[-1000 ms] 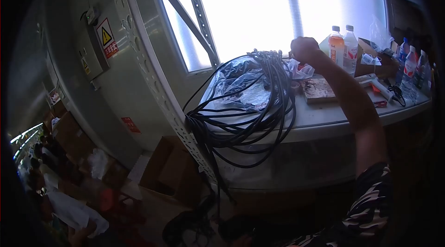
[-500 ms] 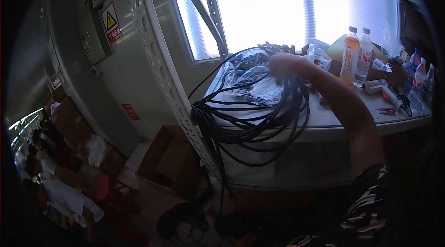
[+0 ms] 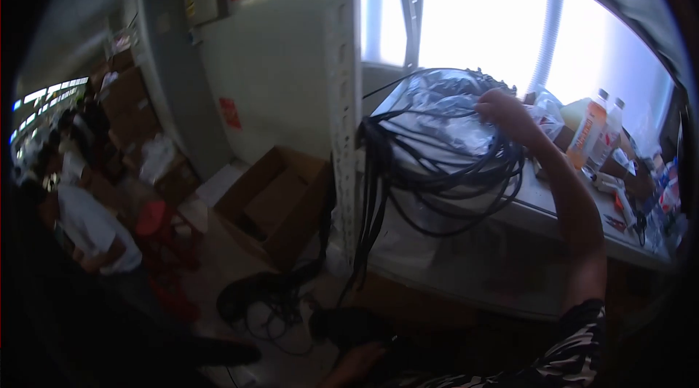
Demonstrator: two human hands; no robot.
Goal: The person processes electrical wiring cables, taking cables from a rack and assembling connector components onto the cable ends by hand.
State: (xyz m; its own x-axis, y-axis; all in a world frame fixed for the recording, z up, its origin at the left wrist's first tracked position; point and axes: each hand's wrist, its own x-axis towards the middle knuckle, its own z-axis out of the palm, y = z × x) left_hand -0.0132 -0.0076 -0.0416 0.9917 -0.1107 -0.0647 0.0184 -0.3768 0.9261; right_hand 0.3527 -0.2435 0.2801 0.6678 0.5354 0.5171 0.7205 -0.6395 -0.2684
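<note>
My right hand (image 3: pixel 504 113) is at the upper part of a large coil of black cables (image 3: pixel 437 169), its fingers curled in and closed; what they hold is hidden and blurred. Clear plastic bags (image 3: pixel 455 115) lie beside the coil on the white shelf (image 3: pixel 542 202). The cables drape over the shelf's front edge near the perforated metal post (image 3: pixel 345 111). At the dark bottom edge, a dim patch of skin shows beside a black bundle (image 3: pixel 349 326); it may be my left hand or forearm, and no fingers can be made out.
An open cardboard box (image 3: pixel 273 202) stands on the floor left of the post, with more black cable (image 3: pixel 262 301) below it. Bottles (image 3: pixel 588 129) and a white tool (image 3: pixel 608 183) are on the shelf's right. A person in a white top (image 3: pixel 95 228) and a red stool (image 3: pixel 153 220) are at left.
The view has swung left, so the shelf appears farther right. My right hand has come down from above the shelf items to the cable coil. The cable loops have shifted.
</note>
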